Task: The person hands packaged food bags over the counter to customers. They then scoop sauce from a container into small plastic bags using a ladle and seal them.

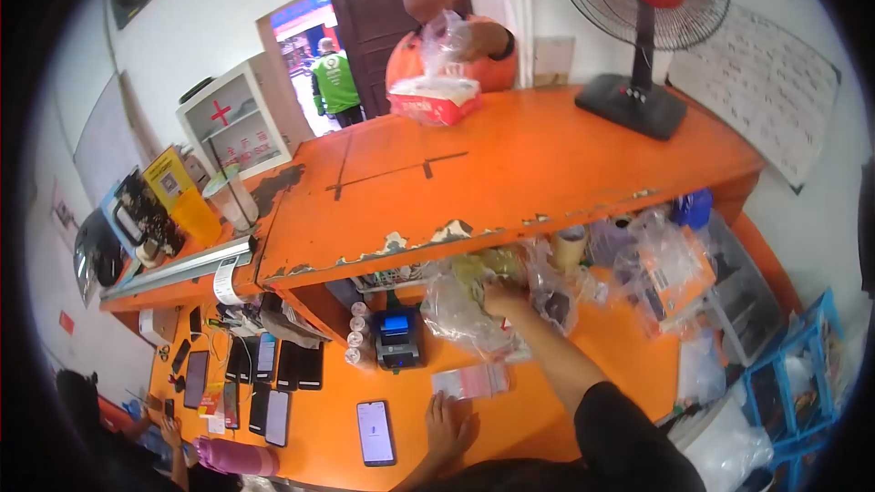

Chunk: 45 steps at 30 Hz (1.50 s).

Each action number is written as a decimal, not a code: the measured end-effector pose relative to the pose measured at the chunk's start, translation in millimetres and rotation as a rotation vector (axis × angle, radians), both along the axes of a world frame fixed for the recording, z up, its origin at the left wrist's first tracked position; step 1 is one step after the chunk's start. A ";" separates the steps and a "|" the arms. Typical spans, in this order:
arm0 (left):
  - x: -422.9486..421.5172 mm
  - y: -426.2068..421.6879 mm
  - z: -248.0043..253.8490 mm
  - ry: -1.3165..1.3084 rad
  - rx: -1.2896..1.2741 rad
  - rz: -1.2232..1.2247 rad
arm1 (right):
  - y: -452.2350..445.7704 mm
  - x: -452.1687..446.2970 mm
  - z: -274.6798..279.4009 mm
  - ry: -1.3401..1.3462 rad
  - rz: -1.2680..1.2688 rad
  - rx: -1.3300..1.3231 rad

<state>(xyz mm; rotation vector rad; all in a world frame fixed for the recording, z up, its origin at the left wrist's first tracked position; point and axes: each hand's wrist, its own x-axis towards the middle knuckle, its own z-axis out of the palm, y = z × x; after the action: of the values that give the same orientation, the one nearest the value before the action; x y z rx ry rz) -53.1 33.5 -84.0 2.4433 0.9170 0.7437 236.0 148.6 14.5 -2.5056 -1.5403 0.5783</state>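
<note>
My left hand [451,428] lies on the orange desk with its fingers stretched out. Its fingertips are at the edge of a flat clear packet with red print [472,381]. To its left lies a phone [375,434] with a lit screen. My right hand [499,299] reaches under the counter top into a heap of crumpled clear plastic bags. Its fingers look curled on a plastic bag [456,314], though the bag partly hides them. Left of the bags stands a small dark label printer [398,342] with a blue patch, next to a stack of white rolls [358,333].
Across the raised orange counter [383,210], a person in orange holds a bagged red-and-white box [442,98]. A fan [638,46] stands there too. Several phones [276,417] and a pink bottle [235,456] lie left, near another person's hands. Blue crates [793,387] stand right.
</note>
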 end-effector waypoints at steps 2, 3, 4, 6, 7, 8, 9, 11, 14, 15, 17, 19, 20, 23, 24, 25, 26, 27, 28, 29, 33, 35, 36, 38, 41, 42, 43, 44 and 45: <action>2.3 0.2 5.0 0.013 0.012 -0.011 | -21.6 -19.8 42.0 -0.088 -0.041 0.124; 1.3 -0.8 5.1 0.004 0.028 -0.005 | -20.6 -18.9 34.6 -0.149 -0.033 0.288; 0.1 0.5 -3.4 -0.030 0.055 -0.019 | -23.8 -17.3 23.4 -0.218 -0.031 0.443; -0.2 -2.1 1.3 0.003 0.048 -0.047 | -58.3 -20.6 59.4 -0.299 -0.006 0.855; 2.5 -1.2 2.7 -0.002 0.063 -0.016 | -75.9 -17.1 70.1 -0.302 -0.040 0.842; 0.7 0.6 1.5 -0.005 0.093 -0.037 | -92.2 -11.7 79.4 -0.183 -0.112 1.005; 1.1 2.1 0.3 -0.007 0.093 -0.053 | -104.0 -4.0 82.3 -0.062 -0.176 1.173; 0.4 2.5 -1.0 0.014 0.144 -0.047 | -121.4 21.5 49.9 -0.090 -0.354 1.381; -1.0 2.1 -0.5 0.050 0.116 -0.042 | -145.7 64.4 -30.7 0.067 -0.590 1.307; -1.8 1.7 -1.1 0.052 0.115 -0.041 | -154.6 69.2 -45.8 0.069 -0.591 1.306; -2.4 2.5 -2.4 0.060 0.123 -0.041 | -166.5 75.5 -70.9 0.126 -0.732 0.951; -3.6 2.2 -4.1 0.061 0.122 -0.039 | -170.8 83.0 -88.4 0.053 -0.734 0.923; -2.8 2.6 -4.4 0.061 0.117 -0.043 | -168.0 88.9 -92.4 -0.024 -0.740 0.892; -3.3 2.0 -1.8 0.082 0.095 -0.046 | -155.2 101.7 -79.2 -0.112 -0.683 0.968; -3.4 2.6 -3.6 0.077 0.100 -0.034 | -149.2 105.8 -76.6 -0.110 -0.670 0.975; -3.7 3.0 -4.8 0.089 0.095 -0.033 | -143.4 109.1 -75.4 -0.199 -0.677 0.967; -4.5 3.2 -6.2 0.102 0.087 -0.032 | -137.7 112.8 -77.5 -0.241 -0.676 0.962; -5.9 3.0 -7.7 0.102 0.087 -0.021 | -132.1 116.1 -78.4 -0.282 -0.675 0.957; -5.6 3.0 -8.0 0.102 0.089 -0.026 | -125.7 123.9 -81.8 -0.329 -0.682 0.954; -5.2 2.6 -7.3 0.101 0.090 -0.031 | -120.6 130.4 -91.5 -0.346 -0.721 0.935; -0.5 0.7 -1.7 0.072 0.067 0.019 | -95.6 155.9 -141.3 -0.285 -0.927 0.727; -1.6 1.8 -6.3 0.042 0.079 -0.013 | -97.4 168.3 -175.1 -0.148 -0.960 0.556; -0.7 2.6 -6.7 0.016 0.083 0.021 | -107.2 180.7 -191.5 -0.057 -0.939 0.445; -2.0 0.2 -7.1 0.045 0.081 -0.007 | -119.8 201.7 -197.6 0.109 -0.900 0.198; -0.2 -0.5 -1.0 0.045 0.067 -0.005 | -134.8 158.2 -140.0 0.019 -0.979 0.198; -0.3 -0.5 0.0 0.033 0.057 0.010 | -140.7 143.5 -122.0 -0.009 -1.009 0.198; -0.5 0.5 0.2 0.035 0.071 -0.006 | -147.8 135.2 -121.1 -0.207 -0.884 0.189; -0.5 0.6 0.5 0.038 0.087 -0.024 | -152.7 124.7 -109.3 -0.400 -0.756 0.181; -0.3 0.0 1.4 0.027 0.082 -0.012 | -157.8 114.8 -95.9 -0.412 -0.743 0.183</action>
<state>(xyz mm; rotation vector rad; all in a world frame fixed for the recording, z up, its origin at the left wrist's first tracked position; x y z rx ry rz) -53.4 33.6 -82.6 2.5332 0.8975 0.7601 350.8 -9.1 -81.5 -2.8653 -0.5786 -0.1855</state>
